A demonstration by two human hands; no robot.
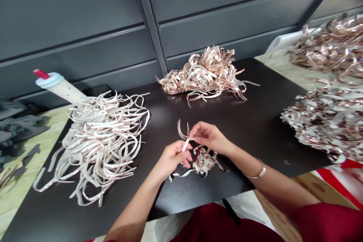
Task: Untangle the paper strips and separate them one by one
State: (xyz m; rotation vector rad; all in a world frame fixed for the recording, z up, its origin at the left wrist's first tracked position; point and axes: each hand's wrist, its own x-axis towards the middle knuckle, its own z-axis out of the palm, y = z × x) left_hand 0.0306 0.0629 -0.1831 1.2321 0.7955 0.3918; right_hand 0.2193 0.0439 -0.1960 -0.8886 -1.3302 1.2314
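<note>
Between my two hands is a small bundle of shiny white strips (185, 144), its curled ends pointing up and away from me. My left hand (176, 155) is closed around its lower part. Just above, my right hand (208, 136) pinches the bundle near its middle, thumb and fingertips together. Beneath the hands, on the black tabletop (167, 115), lies a little heap of short curled scraps (204, 160) in white, copper and dark red. A large loose pile of white strips (104, 140) spreads out to the left of my left hand.
A pile of copper strips (204, 72) stands at the back by the grey panelled wall (93, 11). More piles of curled strips (329, 121) crowd the right side. Back left, a white tumbler with a red straw (66, 89) leans beside the white pile.
</note>
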